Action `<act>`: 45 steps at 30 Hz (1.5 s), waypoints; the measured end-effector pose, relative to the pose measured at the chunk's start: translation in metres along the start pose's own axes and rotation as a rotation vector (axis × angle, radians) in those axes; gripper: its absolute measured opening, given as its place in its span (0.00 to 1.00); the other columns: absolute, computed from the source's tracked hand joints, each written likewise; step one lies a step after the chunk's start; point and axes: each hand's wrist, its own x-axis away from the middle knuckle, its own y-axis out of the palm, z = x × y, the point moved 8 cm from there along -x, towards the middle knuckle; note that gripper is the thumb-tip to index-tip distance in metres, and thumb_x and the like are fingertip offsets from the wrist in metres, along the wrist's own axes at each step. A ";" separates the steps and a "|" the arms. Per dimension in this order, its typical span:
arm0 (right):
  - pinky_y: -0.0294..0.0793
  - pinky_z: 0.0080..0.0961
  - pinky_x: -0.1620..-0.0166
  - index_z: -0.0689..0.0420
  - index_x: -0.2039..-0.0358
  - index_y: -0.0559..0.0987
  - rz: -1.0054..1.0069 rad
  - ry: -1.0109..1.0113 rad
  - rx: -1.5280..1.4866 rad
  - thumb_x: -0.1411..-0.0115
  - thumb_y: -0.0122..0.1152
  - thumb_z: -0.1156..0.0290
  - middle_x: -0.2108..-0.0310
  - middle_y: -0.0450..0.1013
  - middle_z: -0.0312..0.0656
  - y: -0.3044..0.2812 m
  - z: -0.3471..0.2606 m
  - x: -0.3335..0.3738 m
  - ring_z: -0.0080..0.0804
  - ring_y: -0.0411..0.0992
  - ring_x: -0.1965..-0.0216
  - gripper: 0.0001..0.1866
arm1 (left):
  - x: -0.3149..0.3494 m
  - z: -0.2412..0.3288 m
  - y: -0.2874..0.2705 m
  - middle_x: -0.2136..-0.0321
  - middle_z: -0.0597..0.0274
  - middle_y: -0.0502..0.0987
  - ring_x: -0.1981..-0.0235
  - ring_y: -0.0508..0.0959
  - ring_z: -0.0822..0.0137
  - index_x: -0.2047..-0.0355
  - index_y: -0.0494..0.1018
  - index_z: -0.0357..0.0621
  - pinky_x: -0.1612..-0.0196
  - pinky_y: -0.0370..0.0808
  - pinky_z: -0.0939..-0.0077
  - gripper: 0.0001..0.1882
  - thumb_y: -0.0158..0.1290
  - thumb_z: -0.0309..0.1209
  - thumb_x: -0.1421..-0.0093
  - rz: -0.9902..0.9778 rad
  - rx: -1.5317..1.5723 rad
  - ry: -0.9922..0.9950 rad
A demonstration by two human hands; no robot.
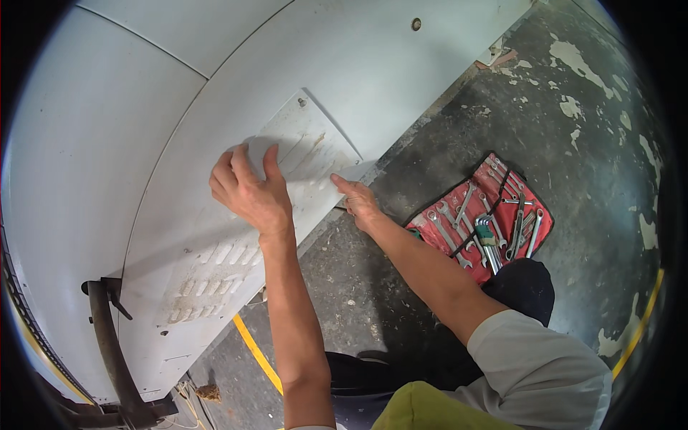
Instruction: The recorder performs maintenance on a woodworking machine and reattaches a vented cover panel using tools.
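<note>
A pale rectangular cover plate (304, 140), scuffed and stained brown, lies slightly tilted against a large white metal panel (215, 136). One corner of the plate shows a hole or fastener. My left hand (251, 197) is over the plate's left part, fingers bent and spread, thumb apart; whether its fingertips touch the edge cannot be made out. At the plate's lower edge is my right hand (360, 203). One of its fingers stretches onto the plate's face while the others curl in at the edge, partly hidden.
Louvred vents (215, 279) mark the panel lower left, beside a dark curved metal bar (111, 344). On the worn grey floor (351, 287), right, lies a red tool roll (437, 229) with several wrenches and a hex key set (487, 240). Yellow lines (258, 355) cross the floor.
</note>
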 end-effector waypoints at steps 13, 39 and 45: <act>0.54 0.20 0.79 0.64 0.54 0.76 0.104 0.101 0.089 0.55 0.71 0.35 0.53 0.74 0.39 0.034 0.031 0.012 0.20 0.56 0.79 0.44 | 0.267 -0.283 -0.078 0.45 0.31 0.65 0.49 0.73 0.42 0.39 0.53 0.22 0.48 0.70 0.47 0.67 0.42 0.80 0.54 -0.613 0.676 -1.895; 0.51 0.17 0.81 0.62 0.53 0.75 0.119 0.100 0.104 0.54 0.72 0.37 0.53 0.72 0.42 0.059 0.037 0.023 0.16 0.51 0.82 0.42 | 0.355 -0.325 -0.036 0.48 0.50 0.54 0.61 0.65 0.60 0.34 0.35 0.29 0.42 0.69 0.58 0.73 0.68 0.64 0.60 0.368 1.229 -2.110; 0.51 0.16 0.80 0.62 0.55 0.75 0.110 0.089 0.114 0.52 0.70 0.36 0.60 0.71 0.39 0.049 0.023 0.024 0.15 0.53 0.80 0.40 | 0.347 -0.314 -0.033 0.51 0.52 0.55 0.63 0.62 0.61 0.33 0.31 0.30 0.45 0.68 0.57 0.77 0.69 0.64 0.62 0.391 1.238 -2.143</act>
